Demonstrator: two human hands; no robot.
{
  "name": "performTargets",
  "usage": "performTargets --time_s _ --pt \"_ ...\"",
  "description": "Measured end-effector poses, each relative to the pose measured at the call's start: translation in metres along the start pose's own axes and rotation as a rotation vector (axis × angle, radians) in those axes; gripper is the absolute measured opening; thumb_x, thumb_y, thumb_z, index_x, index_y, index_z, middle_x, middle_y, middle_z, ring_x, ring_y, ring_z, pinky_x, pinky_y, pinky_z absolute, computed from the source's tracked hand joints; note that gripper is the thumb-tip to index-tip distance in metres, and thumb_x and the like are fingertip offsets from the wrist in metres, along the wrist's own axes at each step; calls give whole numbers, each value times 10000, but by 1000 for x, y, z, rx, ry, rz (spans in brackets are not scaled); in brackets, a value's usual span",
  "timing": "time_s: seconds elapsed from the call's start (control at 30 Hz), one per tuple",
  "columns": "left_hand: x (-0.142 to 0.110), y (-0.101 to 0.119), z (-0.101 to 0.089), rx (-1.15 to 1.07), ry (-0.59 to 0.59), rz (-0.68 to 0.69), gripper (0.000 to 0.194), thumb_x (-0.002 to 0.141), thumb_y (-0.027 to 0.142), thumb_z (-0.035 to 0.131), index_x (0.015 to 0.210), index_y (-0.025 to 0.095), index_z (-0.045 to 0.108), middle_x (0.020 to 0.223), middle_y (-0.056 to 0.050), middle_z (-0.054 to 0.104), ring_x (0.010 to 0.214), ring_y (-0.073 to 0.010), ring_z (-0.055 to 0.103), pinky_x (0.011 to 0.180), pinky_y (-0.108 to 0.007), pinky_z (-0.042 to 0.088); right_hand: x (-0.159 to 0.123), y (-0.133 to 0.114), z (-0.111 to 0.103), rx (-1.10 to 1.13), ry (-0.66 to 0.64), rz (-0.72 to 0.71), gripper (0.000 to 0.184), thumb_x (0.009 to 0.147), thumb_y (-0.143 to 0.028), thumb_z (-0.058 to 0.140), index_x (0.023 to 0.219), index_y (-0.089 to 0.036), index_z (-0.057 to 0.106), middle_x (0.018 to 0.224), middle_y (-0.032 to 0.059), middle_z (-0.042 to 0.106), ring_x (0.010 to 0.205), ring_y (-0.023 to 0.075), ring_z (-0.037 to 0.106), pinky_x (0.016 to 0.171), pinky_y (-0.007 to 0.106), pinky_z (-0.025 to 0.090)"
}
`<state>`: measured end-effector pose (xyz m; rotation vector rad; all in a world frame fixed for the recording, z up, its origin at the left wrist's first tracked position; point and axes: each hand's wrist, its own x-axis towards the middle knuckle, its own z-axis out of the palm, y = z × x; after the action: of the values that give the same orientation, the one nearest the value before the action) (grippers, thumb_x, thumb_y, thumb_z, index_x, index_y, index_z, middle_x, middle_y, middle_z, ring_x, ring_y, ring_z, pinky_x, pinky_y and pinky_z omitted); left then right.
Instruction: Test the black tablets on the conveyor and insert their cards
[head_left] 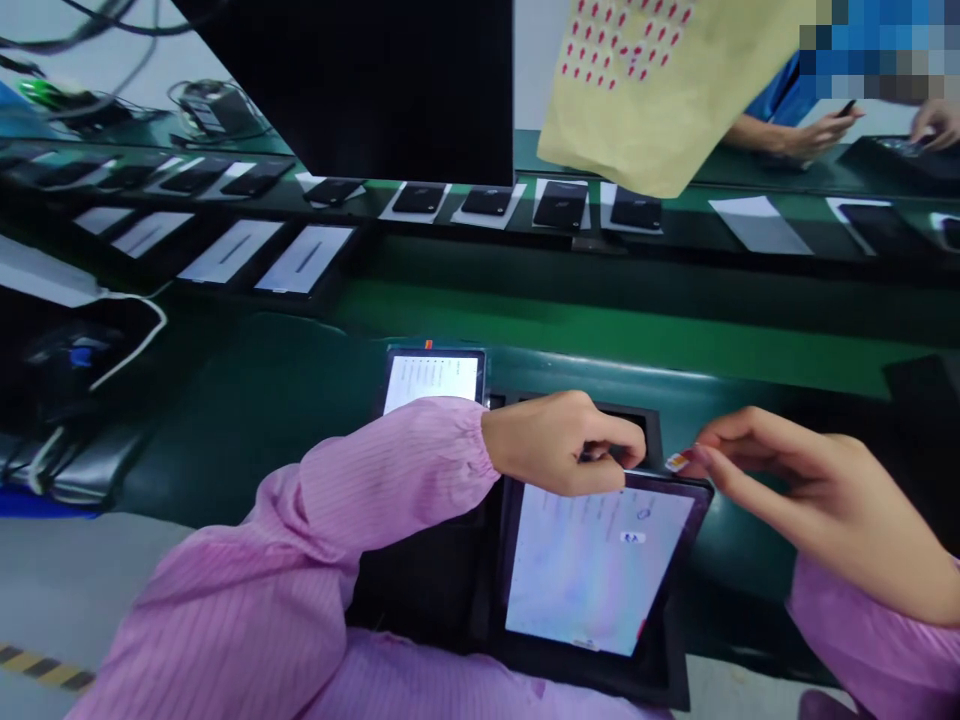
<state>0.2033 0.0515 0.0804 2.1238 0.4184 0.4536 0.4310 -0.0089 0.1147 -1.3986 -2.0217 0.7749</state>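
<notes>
Left hand (559, 442) at the top edge of a lit tablet (589, 575), small white-and-orange piece (678, 462) in the right hand (821, 490)

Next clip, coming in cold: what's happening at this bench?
A person's left hand grips the upper edge of a lit tablet, which sits over a black tray. The right hand pinches a small white-and-orange piece near the tablet's upper right corner; whether they touch is unclear. A second lit tablet lies beyond the left forearm.
</notes>
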Motion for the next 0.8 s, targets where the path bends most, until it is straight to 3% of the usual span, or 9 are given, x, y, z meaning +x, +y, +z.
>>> performTargets --time_s 0.4,0.57,0.7,0.8 --pt "19 0 -2 -85 -176 -84 128 763 147 446 676 198 366 528 85 302 482 -64 267 490 -231 231 8 6 0 52 -72 -44 155 879 -356 623 803 -221 631 689 -20 703 578 102 664 505 162 512" --pt "12 -2 -4 -187 -44 -182 210 744 151 485 631 192 314 532 88 269 490 -52 242 476 -213 205 18 1 7 82 -120 -70 147 884 -319 609 794 -204 605 670 -15 688 575 99 656 515 170 502" --pt "-7 6 -5 -329 132 -374 100 747 150 473 671 186 418 570 64 471 488 -48 390 467 -184 278 29 -6 20 135 -273 -97 132 920 -296 543 831 -204 573 631 -30 662 541 80 616 495 161 463" --pt "-19 9 -1 -348 273 -430 109 725 149 506 659 186 428 534 82 416 458 -41 356 436 -177 261 37 -11 26 126 -368 -139 112 924 -271 518 839 -206 552 599 -46 622 505 63 566 477 157 427"
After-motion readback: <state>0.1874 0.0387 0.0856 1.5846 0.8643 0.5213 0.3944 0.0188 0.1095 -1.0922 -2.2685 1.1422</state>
